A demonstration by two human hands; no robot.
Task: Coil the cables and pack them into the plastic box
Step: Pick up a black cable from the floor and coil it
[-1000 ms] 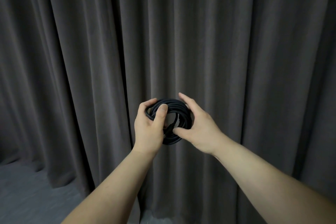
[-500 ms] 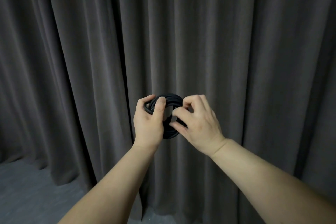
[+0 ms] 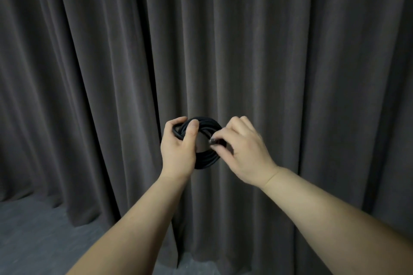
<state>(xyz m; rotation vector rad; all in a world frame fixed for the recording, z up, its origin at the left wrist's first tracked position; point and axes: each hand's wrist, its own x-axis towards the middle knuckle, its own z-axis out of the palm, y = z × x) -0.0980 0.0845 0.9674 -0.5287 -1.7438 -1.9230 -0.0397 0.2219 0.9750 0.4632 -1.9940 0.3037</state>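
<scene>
1. Gripped in mid-air by both hands: a black cable (image 3: 206, 158) wound into a tight round coil of several loops, held upright at about chest height in front of the body.
2. Left hand (image 3: 178, 152) wrapped round the coil's left side, thumb pressed across the front of the loops, fingers curled behind.
3. Right hand (image 3: 243, 154) at the coil's right side, fingers bent, thumb and fingertips pinching the cable's dark end piece (image 3: 215, 142) against the loops.
4. Bare forearms reaching in from the bottom corners of the view.
5. No readable brand, label or writing on the cable or its end piece; too dark and small to tell more.
6. Plastic box outside the view.
7. Lower left and bottom centre: grey carpet-like floor (image 3: 33, 236), plain and flat.
8. Behind everything: a dark grey-brown curtain (image 3: 290, 51) in heavy vertical folds, filling the whole background and reaching down to the floor.
9. Dim, even lighting; soft shadows in the curtain's folds.
</scene>
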